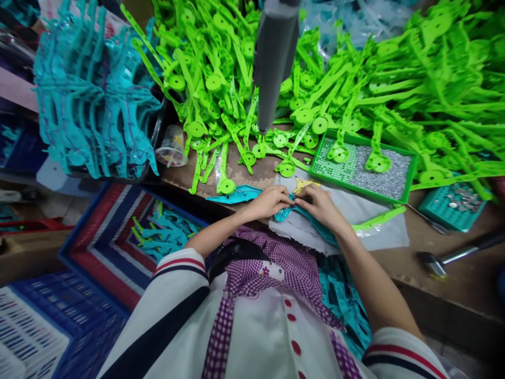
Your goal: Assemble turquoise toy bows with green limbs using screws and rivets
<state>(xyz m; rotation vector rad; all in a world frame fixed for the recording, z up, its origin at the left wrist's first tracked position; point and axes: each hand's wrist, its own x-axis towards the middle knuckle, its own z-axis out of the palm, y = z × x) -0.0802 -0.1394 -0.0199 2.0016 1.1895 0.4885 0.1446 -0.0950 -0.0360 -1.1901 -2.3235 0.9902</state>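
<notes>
Close together at the table's front edge, both my hands pinch a teal plastic part [283,213]. My left hand [272,201] has its thumb and fingers closed on the left of it. My right hand [319,204] is closed on the right, its fingertips almost touching the left ones. A teal length [236,195] sticks out past my left hand; whether it belongs to the same part I cannot tell. Beneath my hands lies a pale cloth [379,238] with a yellow print. Anything small between the fingertips is hidden.
Bright green plastic arms [213,81] are heaped across the back. A grey vertical tool [276,63] hangs over the table. Right stand a green tray [363,187] of small metal pieces, a teal box [450,216] and a hammer [434,263]. Stacked teal parts [94,105] stand left.
</notes>
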